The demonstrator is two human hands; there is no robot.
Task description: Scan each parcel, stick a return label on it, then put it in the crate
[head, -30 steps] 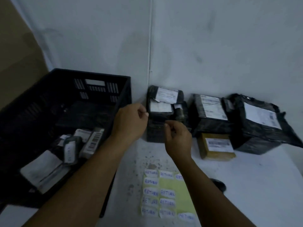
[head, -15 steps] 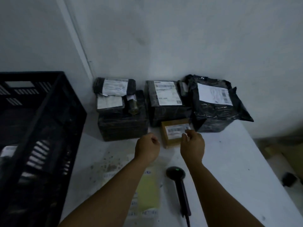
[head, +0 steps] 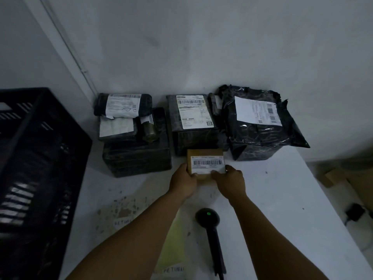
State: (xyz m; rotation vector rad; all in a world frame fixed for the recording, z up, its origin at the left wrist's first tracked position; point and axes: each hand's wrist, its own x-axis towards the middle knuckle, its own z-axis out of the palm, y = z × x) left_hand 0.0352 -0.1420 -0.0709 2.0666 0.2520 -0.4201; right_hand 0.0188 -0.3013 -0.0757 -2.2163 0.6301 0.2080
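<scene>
I see dim light over a white table (head: 282, 199) pushed into a corner. Behind the table rise plain pale walls (head: 201, 47), scuffed with faint grey marks, and a thin conduit (head: 66, 45) runs slantwise down the wall toward the table's far left corner. Right of the table, lower down, the floor (head: 343, 168) holds brown cardboard scraps (head: 333, 176) and a small black plug (head: 355, 213).

Two bare forearms, no sleeves, watch or rings visible; left hand (head: 182, 183) and right hand (head: 230, 182) ungloved, nails short.
</scene>
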